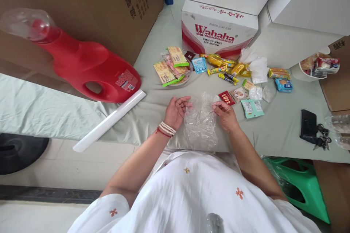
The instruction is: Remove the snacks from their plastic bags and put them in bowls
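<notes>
A crinkled clear plastic bag [201,125] is held up between my two hands at the near edge of the cloth-covered table. My left hand [176,112], with beaded bracelets at its wrist, has its fingers loosely curled at the bag's upper left edge. On the other side, my right hand [225,114] pinches the upper right edge between thumb and fingers. Just beyond the right hand lie a red packet [226,98], a pale packet [240,94] and a mint-green packet [252,108]. Farther back, a clear round dish [188,76] bears several cracker packs [177,57].
Yellow-wrapped snacks [217,70] lie before a Wahaha carton [218,34]. At left are a red jug [93,67] and a white tube [109,121]. A white tub [303,70] of snacks, a black case [308,126] and keys [323,138] are at right. A green stool [308,185] stands below.
</notes>
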{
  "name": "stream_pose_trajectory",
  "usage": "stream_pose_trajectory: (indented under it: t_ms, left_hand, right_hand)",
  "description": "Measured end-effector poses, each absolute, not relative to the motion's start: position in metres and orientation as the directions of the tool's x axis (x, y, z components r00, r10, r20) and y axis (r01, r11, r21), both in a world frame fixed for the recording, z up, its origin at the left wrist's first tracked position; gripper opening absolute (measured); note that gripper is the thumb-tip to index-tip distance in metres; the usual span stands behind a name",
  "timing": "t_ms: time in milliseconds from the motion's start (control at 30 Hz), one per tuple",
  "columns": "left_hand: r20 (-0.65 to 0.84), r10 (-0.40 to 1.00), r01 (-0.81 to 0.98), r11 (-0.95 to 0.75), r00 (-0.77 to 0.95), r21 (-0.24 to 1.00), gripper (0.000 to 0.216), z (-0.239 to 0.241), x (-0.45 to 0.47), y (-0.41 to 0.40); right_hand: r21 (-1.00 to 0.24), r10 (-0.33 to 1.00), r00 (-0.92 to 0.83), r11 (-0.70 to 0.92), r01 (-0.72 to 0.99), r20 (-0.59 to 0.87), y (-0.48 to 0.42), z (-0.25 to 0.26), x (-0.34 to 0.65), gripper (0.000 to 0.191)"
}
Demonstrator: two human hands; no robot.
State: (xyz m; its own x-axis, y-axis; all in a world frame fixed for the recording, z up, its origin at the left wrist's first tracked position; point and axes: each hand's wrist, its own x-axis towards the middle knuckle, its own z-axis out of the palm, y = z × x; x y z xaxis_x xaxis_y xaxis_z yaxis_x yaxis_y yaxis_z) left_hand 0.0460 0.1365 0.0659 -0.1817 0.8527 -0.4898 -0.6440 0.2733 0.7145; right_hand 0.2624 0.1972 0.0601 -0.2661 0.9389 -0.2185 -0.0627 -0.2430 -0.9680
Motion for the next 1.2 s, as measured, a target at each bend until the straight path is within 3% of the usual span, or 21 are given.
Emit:
stream_pose_trajectory:
  t_ms: [133,300,400,500,667,767,867,1000,1100,1200]
  left_hand:
    - [-0.508,0.856,-0.458,0.415,-0.096,0.786,0.053,0.070,0.043,0.153]
    - [-0.319,0.943,-0.280,0.281,-0.096,0.918,0.043,0.071,0.061,0.155]
    - [-0.205,0.955,-0.192,0.164,-0.216,0.967,0.037,0.069,0.071,0.151]
    - [-0.139,0.940,-0.074,0.122,-0.312,0.990,0.031,0.066,0.078,0.145]
    - [0.051,0.922,0.221,0.038,-0.384,0.975,0.020,0.068,0.087,0.136]
    - [0.106,0.920,0.290,0.008,-0.376,0.957,0.017,0.072,0.091,0.132]
    - [0.039,0.925,0.209,0.044,-0.379,0.977,0.022,0.073,0.091,0.129]
    - [-0.124,0.946,0.007,0.132,-0.300,0.991,0.035,0.069,0.089,0.127]
    - [-0.176,0.956,-0.032,0.174,-0.236,0.984,0.043,0.069,0.086,0.127]
    - [-0.103,0.936,0.006,0.112,-0.337,0.994,0.028,0.073,0.083,0.131]
  right_hand:
    - [-0.990,0.943,-0.301,-0.142,0.020,-0.141,0.204,0.062,0.274,0.029]
    - [-0.985,0.939,-0.331,-0.036,0.166,-0.090,0.213,0.060,0.288,0.031]
    - [-0.941,0.995,-0.098,0.068,0.333,0.037,0.212,0.068,0.294,0.039]
    - [-0.889,0.976,0.089,0.144,0.435,0.201,0.198,0.087,0.289,0.031]
    - [-0.911,0.978,-0.185,0.157,0.380,0.091,0.175,0.102,0.254,0.035]
    - [-0.951,0.962,-0.271,0.105,0.291,0.023,0.175,0.093,0.237,0.030]
    - [-0.990,0.969,-0.225,-0.071,0.122,-0.097,0.182,0.084,0.233,0.031]
    - [-0.953,0.928,-0.271,-0.288,-0.097,-0.254,0.183,0.083,0.236,0.039]
    - [-0.935,0.911,-0.315,-0.323,-0.146,-0.265,0.180,0.083,0.239,0.039]
    - [-0.959,0.915,-0.332,-0.272,-0.085,-0.230,0.177,0.079,0.241,0.037]
